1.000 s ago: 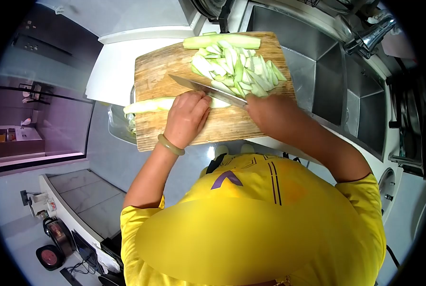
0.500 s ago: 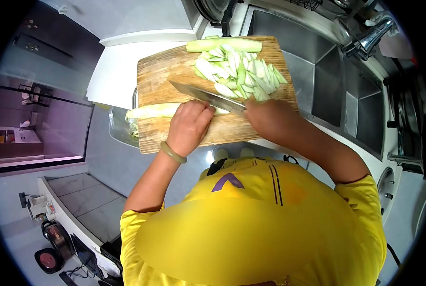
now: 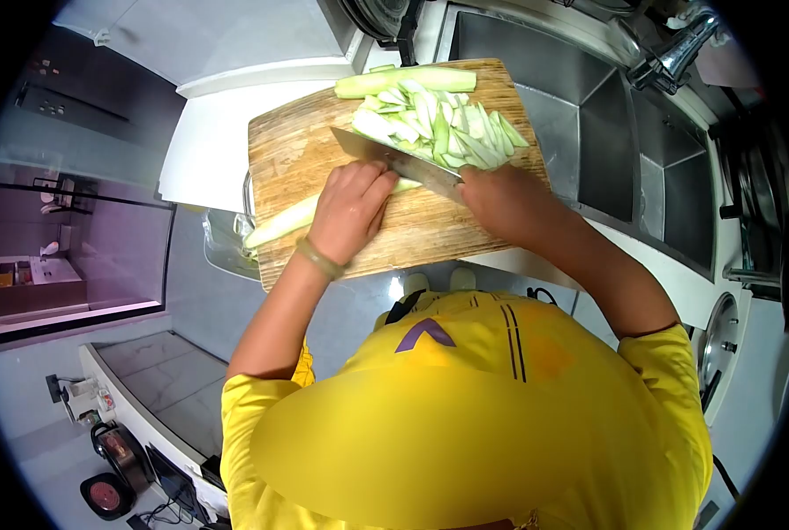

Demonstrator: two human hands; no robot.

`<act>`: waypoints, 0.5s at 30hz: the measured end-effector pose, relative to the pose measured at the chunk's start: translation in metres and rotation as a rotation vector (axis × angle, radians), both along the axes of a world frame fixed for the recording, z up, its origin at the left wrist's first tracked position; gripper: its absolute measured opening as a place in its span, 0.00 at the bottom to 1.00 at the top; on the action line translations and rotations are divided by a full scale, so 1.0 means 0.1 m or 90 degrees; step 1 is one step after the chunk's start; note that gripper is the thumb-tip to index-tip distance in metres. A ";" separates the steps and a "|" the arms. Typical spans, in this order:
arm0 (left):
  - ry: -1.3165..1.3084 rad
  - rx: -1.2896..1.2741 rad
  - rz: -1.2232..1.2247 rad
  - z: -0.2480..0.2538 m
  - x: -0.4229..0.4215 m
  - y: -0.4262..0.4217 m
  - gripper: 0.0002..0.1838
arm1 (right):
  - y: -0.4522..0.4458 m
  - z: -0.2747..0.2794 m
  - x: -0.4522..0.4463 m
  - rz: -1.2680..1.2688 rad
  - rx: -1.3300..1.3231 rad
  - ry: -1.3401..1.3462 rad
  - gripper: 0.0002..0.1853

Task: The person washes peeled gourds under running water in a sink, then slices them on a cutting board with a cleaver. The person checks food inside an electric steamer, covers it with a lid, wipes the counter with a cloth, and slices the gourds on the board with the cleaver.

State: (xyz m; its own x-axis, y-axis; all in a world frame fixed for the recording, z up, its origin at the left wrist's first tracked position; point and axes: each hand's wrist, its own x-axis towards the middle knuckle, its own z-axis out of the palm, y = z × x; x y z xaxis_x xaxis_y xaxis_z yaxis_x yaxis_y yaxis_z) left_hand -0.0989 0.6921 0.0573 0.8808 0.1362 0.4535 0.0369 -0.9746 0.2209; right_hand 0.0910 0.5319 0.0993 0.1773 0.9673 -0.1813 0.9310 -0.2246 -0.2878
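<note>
My left hand (image 3: 352, 205) is closed over a long pale green vegetable (image 3: 284, 223), pressing it against the wooden cutting board (image 3: 293, 150). In my right hand (image 3: 506, 201) is the handle of a large knife (image 3: 399, 162), its blade slanting up to the left beside my left fingers. Beyond the blade lies a pile of sliced vegetable (image 3: 447, 124). A second long peeled piece (image 3: 403, 81) rests along the board's far edge. The near vegetable's left end reaches the board's left edge, and part of it is hidden under my left hand.
A double steel sink (image 3: 558, 124) with a faucet (image 3: 677, 53) stands to the right of the board. A clear bin (image 3: 226, 238) hangs at the board's left. White counter (image 3: 204, 146) shows at the left, and a dark rack is at the far right.
The vegetable under my left hand has turned, its left end now lower and nearer me. The knife blade has shifted slightly right and its tip points up more steeply.
</note>
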 end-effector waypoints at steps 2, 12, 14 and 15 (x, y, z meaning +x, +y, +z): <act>-0.018 0.015 -0.012 -0.04 0.10 0.03 0.16 | -0.03 0.12 0.04 -0.016 -0.004 -0.009 0.12; -0.049 -0.018 0.051 -0.03 -0.09 -0.10 0.15 | 0.00 0.17 -0.05 0.004 -0.021 0.034 0.11; -0.058 -0.039 0.065 -0.05 -0.10 -0.10 0.15 | -0.03 0.29 -0.05 0.026 -0.008 0.042 0.11; -0.063 -0.039 0.058 -0.06 -0.10 -0.10 0.15 | -0.03 0.28 -0.08 0.029 -0.013 0.044 0.11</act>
